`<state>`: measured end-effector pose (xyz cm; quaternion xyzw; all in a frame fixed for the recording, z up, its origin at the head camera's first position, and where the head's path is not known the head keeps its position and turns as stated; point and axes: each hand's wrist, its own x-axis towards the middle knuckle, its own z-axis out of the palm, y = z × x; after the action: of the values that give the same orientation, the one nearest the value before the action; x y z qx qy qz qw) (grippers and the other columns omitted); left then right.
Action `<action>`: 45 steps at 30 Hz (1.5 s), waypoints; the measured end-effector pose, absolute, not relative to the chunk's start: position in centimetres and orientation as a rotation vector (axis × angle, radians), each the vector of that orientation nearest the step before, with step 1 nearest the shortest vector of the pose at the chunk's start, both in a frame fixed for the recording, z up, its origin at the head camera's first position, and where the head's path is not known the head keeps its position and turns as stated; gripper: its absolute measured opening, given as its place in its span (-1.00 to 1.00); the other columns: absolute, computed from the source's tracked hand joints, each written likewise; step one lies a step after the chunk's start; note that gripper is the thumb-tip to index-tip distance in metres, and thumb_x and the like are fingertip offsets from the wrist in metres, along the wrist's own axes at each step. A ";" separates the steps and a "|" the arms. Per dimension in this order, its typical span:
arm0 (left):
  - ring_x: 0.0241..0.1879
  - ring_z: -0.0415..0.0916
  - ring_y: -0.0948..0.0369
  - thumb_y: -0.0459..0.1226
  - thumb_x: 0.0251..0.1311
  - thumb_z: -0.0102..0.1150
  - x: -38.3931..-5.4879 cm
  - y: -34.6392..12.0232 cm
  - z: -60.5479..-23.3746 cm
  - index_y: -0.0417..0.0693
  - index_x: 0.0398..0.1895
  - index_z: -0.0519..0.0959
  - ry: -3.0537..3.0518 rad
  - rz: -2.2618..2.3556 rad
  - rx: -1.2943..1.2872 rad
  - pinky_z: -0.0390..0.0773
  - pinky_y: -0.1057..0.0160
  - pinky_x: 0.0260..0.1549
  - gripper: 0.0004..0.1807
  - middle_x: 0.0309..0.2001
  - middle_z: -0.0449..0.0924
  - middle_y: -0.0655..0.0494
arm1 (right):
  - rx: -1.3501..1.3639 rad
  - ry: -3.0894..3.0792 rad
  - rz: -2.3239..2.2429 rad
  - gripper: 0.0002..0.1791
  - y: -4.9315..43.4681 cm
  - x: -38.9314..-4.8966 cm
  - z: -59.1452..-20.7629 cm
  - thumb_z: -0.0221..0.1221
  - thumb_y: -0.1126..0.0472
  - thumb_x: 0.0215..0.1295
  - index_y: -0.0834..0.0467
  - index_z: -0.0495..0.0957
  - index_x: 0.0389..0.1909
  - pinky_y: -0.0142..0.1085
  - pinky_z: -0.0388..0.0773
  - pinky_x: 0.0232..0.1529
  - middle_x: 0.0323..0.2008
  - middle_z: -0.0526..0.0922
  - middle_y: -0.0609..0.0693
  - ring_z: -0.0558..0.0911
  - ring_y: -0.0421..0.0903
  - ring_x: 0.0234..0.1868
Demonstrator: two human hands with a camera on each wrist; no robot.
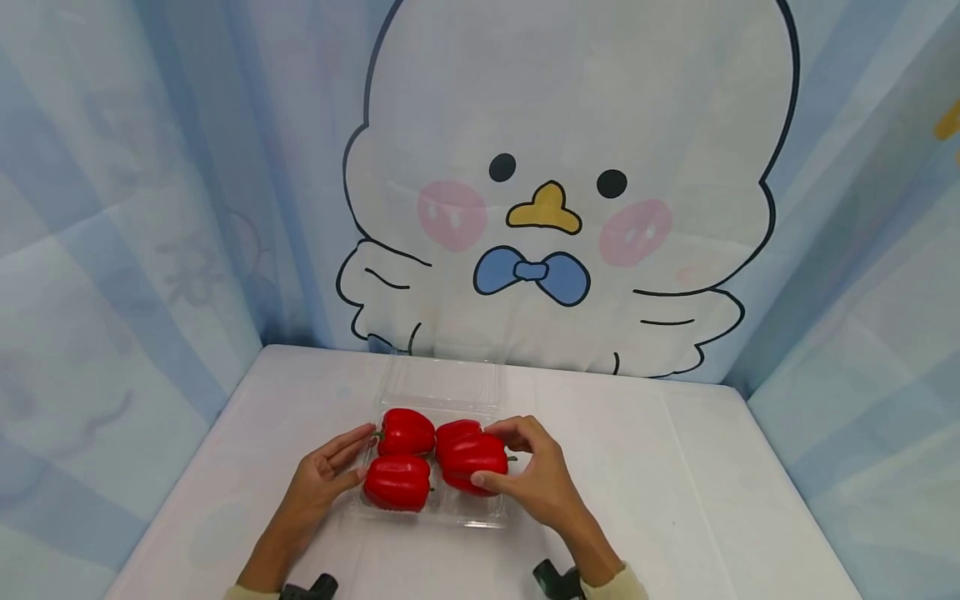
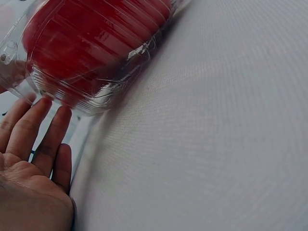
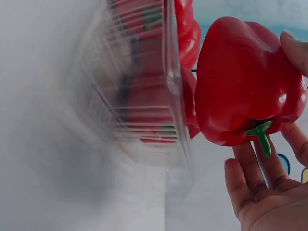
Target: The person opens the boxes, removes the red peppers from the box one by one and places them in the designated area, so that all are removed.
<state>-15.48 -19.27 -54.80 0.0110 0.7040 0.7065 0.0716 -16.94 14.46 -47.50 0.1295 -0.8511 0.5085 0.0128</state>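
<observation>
A clear plastic clamshell container [image 1: 468,518] stands on the table with its lid [image 1: 441,383] folded back. Two red bell peppers sit in its left side, a rear one [image 1: 408,432] and a front one [image 1: 396,483]. Another red pepper [image 1: 454,431] shows at the back right, partly hidden. Over the right side, my right hand [image 1: 542,475] grips a red bell pepper [image 3: 248,82] between thumb and fingers, its green stem [image 3: 262,137] pointing outward. My left hand [image 1: 318,479] touches the container's left edge, its fingers [image 2: 31,127] nearly straight against the rim.
A white cloth covers the table [image 1: 637,467]. Behind it hangs a curtain [image 1: 570,100] with a cartoon bird, and blue-white curtains [image 1: 112,250] flank both sides. Dark straps or mounts [image 1: 557,577] are at the wrists.
</observation>
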 end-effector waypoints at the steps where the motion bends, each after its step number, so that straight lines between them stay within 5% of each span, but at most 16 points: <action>1: 0.42 0.41 0.58 -0.24 0.33 0.44 -15.5 -19.3 -54.8 -0.05 0.61 0.33 2.123 2.121 0.028 0.53 0.51 0.26 -0.19 0.60 0.36 0.03 | 0.404 -2.645 1.584 -0.37 14.6 -17.0 -47.4 0.65 0.02 0.03 -0.14 0.64 0.14 -0.09 0.71 0.20 0.09 0.67 -0.19 0.65 -0.12 0.06; 11: 0.57 0.32 0.31 -0.24 0.32 0.45 -15.5 -19.2 -54.6 -0.02 0.62 0.31 2.106 2.111 -0.011 0.53 0.49 0.28 -0.17 0.60 0.36 0.07 | 0.370 -2.608 1.566 -0.34 16.0 -18.0 -46.6 0.66 0.07 0.02 -0.08 0.63 0.18 -0.28 0.72 0.13 0.13 0.67 -0.10 0.66 -0.06 0.07; 25: 0.37 0.41 0.64 -0.26 0.33 0.44 -15.5 -19.2 -54.8 -0.04 0.61 0.32 2.113 2.131 0.033 0.54 0.50 0.26 -0.19 0.60 0.36 0.04 | 0.296 -2.599 1.613 -0.33 18.0 -19.1 -46.8 0.63 0.06 0.07 -0.07 0.61 0.23 -0.38 0.67 0.16 0.19 0.65 -0.08 0.64 -0.03 0.15; 31: 0.40 0.41 0.60 -0.25 0.33 0.44 -15.5 -19.2 -54.8 -0.03 0.61 0.33 2.113 2.130 0.028 0.54 0.50 0.26 -0.19 0.60 0.37 0.04 | 0.249 -2.601 1.618 -0.31 18.8 -19.5 -47.2 0.63 0.07 0.08 -0.04 0.59 0.25 -0.48 0.62 0.16 0.22 0.65 -0.05 0.63 -0.02 0.19; 38: 0.58 0.31 0.29 -0.24 0.33 0.44 -15.5 -19.2 -54.7 -0.02 0.62 0.31 2.112 2.114 -0.002 0.53 0.49 0.28 -0.17 0.60 0.36 0.08 | 0.144 -2.611 1.580 -0.29 19.8 -19.9 -47.6 0.62 0.09 0.09 -0.02 0.59 0.28 -0.17 0.70 0.22 0.25 0.63 -0.02 0.62 0.00 0.20; 45: 0.52 0.37 0.41 -0.25 0.32 0.44 -15.4 -19.1 -54.6 -0.03 0.61 0.33 2.126 2.116 -0.013 0.54 0.50 0.26 -0.19 0.59 0.37 0.07 | 0.064 -2.615 1.560 -0.28 20.9 -20.0 -48.1 0.61 0.11 0.11 0.01 0.56 0.31 -0.02 0.74 0.22 0.29 0.61 0.02 0.61 0.04 0.23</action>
<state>-15.45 -19.11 -54.56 -0.0042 0.7070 0.7036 0.0709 -19.98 20.89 -48.05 0.0210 -0.8576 0.5116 0.0478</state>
